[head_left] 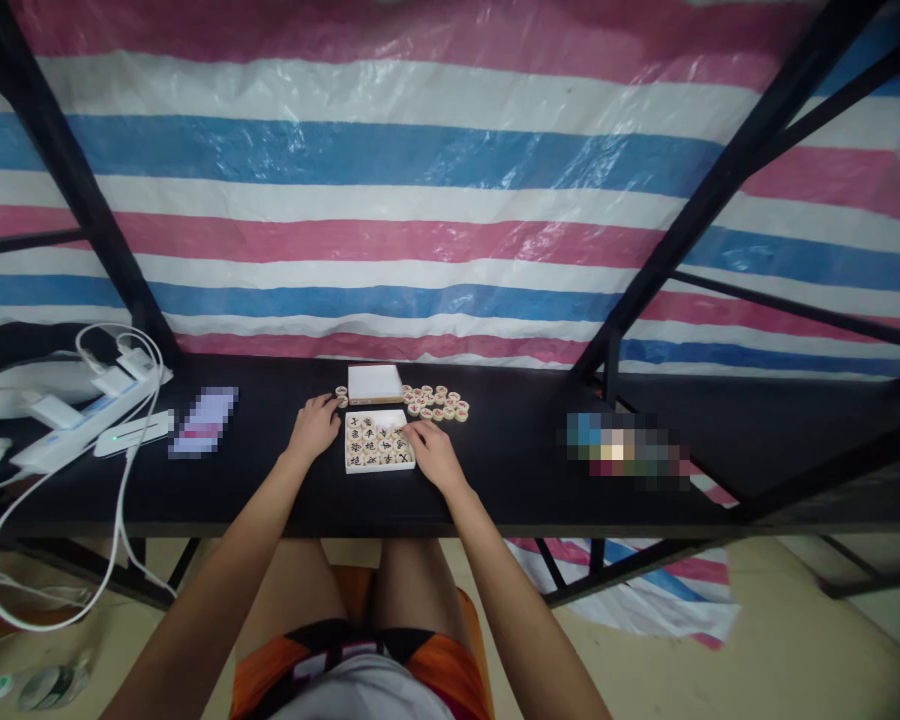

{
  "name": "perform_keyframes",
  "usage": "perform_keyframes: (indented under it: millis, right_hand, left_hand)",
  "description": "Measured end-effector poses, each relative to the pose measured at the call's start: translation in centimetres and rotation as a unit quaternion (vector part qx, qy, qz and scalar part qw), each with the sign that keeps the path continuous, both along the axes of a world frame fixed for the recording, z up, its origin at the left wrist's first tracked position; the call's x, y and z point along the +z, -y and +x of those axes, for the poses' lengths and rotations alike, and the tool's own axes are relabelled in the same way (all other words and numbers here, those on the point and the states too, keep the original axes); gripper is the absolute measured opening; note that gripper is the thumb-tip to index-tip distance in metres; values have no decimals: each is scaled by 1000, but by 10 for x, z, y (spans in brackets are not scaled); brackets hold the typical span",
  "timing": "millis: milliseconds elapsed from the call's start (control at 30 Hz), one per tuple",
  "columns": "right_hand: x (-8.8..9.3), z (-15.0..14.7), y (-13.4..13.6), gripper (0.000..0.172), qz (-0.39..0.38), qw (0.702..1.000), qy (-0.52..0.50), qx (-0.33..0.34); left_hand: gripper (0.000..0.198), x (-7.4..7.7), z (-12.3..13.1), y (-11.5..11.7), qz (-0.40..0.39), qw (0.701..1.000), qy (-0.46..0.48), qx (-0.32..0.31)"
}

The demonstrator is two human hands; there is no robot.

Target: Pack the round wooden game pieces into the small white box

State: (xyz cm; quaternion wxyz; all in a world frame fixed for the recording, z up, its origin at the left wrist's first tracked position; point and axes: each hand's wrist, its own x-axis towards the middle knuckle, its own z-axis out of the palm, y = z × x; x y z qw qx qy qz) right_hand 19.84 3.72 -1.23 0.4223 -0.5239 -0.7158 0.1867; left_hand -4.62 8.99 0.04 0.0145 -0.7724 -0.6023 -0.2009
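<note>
A small white box [350, 460] holds several round wooden chess pieces with black characters. My right hand [433, 455] rests at the box's right edge, its fingers curled onto a piece in the box. My left hand [313, 427] lies on the black table [510, 480] just left of the box, fingers bent near a loose piece [340, 393]. Behind the box lies its white lid [374, 383]. A cluster of loose round pieces [435, 402] with red characters sits right of the lid.
A white power strip [82, 420] with plugs and cables lies at the table's left end. A striped tarp [420, 200] hangs behind. Black frame bars [690, 230] slant at both sides. Blurred patches sit on the table at left and right.
</note>
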Motion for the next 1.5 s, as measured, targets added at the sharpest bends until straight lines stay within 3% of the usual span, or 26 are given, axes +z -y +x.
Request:
perform_keyframes:
  millis: [233, 433, 633, 867, 1067, 1267, 1500]
  right_hand:
    - [-1, 1, 0, 30, 1, 1000, 1, -2]
    - [0, 0, 0, 30, -4, 1000, 4, -1]
    - [0, 0, 0, 29, 4, 1000, 14, -4]
    - [0, 0, 0, 28, 8, 1000, 5, 3]
    - [2, 1, 0, 27, 7, 1000, 9, 1]
    - [2, -1, 1, 26, 3, 1000, 17, -7]
    - [2, 1, 0, 27, -1, 1000, 30, 0]
  left_hand:
    - [15, 4, 0, 2, 38, 999, 8, 11]
    - [13, 10, 1, 5, 26, 999, 25, 18]
    - [18, 14, 15, 10, 52, 984, 125, -120]
    - [18, 15, 42, 5, 6, 960, 130, -246]
    - [19, 29, 57, 2, -29, 965, 35, -259]
    - [18, 34, 56, 1, -17, 962, 0, -271]
    - [20, 30, 41, 2, -17, 957, 36, -287]
